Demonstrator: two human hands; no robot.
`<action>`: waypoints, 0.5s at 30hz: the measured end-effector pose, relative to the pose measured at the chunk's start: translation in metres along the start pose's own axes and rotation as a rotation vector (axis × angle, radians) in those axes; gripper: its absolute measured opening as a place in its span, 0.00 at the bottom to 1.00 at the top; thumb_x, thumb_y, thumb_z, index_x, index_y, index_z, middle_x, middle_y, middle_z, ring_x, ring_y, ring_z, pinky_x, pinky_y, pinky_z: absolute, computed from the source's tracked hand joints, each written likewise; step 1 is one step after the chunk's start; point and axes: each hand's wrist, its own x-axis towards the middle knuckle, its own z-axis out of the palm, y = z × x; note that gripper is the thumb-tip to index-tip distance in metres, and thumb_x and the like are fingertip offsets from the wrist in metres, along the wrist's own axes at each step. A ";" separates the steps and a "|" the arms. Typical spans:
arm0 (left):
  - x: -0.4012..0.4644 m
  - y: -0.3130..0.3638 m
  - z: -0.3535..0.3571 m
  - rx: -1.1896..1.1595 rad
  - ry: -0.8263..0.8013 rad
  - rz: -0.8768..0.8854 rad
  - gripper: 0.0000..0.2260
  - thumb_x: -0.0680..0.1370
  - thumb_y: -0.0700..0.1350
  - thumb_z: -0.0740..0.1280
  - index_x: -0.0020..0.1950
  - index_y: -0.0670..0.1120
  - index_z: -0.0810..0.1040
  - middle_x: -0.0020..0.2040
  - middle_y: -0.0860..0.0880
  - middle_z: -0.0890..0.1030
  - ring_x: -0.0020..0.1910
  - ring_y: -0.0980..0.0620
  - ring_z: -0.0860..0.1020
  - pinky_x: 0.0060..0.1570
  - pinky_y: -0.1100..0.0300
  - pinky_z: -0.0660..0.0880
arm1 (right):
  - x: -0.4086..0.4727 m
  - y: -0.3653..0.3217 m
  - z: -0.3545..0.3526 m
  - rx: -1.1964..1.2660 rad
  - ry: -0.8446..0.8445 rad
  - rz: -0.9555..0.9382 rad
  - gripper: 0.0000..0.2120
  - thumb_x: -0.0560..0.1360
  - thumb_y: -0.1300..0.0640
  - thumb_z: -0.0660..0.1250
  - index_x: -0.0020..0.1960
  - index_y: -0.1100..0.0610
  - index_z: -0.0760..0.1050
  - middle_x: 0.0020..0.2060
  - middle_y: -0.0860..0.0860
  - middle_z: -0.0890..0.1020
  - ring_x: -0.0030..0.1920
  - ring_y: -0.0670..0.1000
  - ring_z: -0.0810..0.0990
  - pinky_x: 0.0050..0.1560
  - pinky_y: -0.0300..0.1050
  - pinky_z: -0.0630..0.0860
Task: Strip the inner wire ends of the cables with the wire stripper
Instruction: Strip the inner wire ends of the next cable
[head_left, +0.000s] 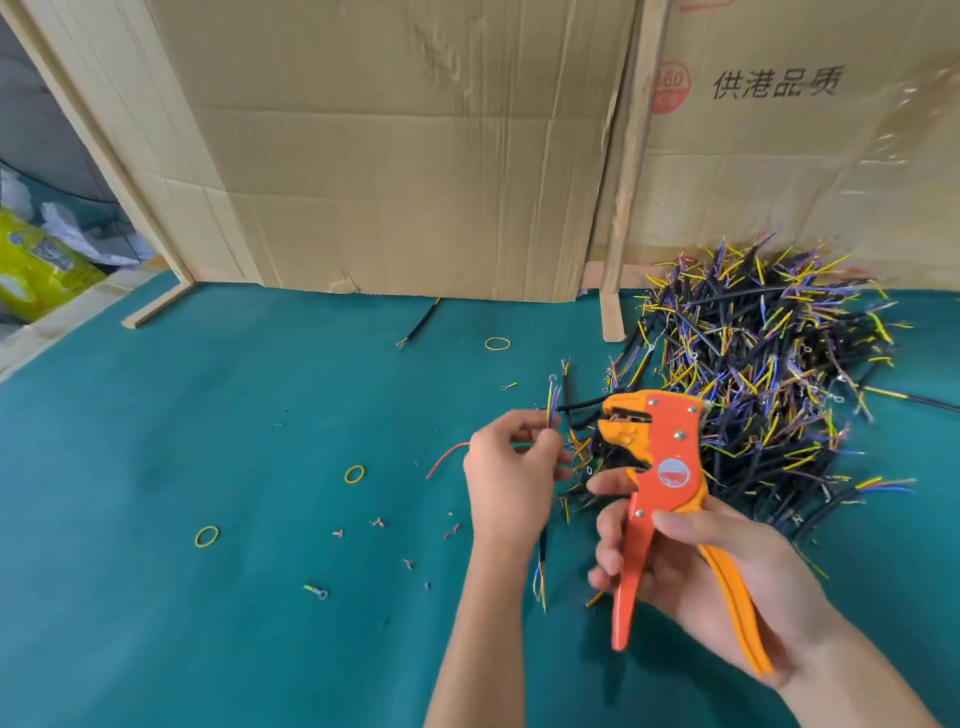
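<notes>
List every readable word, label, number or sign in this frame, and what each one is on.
"供港品质": black print on the right cardboard sheet.
Red round stamp on the same sheet: too faint to read.
Round sticker on the wire stripper: too blurred.
Yellow bag at left: print too blurred.

Orange wire stripper (670, 467), teal table (208, 415), black cables (769, 374).
</notes>
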 end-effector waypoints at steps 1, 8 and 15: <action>-0.004 -0.007 0.004 -0.096 0.003 -0.022 0.09 0.76 0.35 0.67 0.43 0.46 0.83 0.31 0.50 0.82 0.28 0.52 0.80 0.34 0.58 0.79 | 0.000 -0.001 -0.005 0.001 0.042 -0.026 0.28 0.72 0.61 0.75 0.68 0.69 0.71 0.47 0.66 0.78 0.45 0.63 0.80 0.53 0.63 0.77; -0.004 -0.025 0.004 -0.523 -0.063 -0.122 0.07 0.77 0.35 0.70 0.45 0.44 0.86 0.36 0.44 0.83 0.31 0.52 0.77 0.32 0.63 0.75 | 0.000 -0.005 -0.024 0.005 0.118 -0.072 0.27 0.74 0.60 0.73 0.70 0.68 0.71 0.48 0.65 0.79 0.46 0.63 0.81 0.55 0.62 0.77; 0.006 -0.028 0.003 -0.638 -0.191 -0.092 0.07 0.78 0.34 0.69 0.46 0.44 0.84 0.43 0.43 0.83 0.39 0.51 0.82 0.38 0.63 0.77 | 0.001 -0.004 -0.021 -0.017 0.169 -0.093 0.29 0.70 0.61 0.77 0.67 0.69 0.73 0.47 0.66 0.79 0.44 0.64 0.80 0.52 0.63 0.78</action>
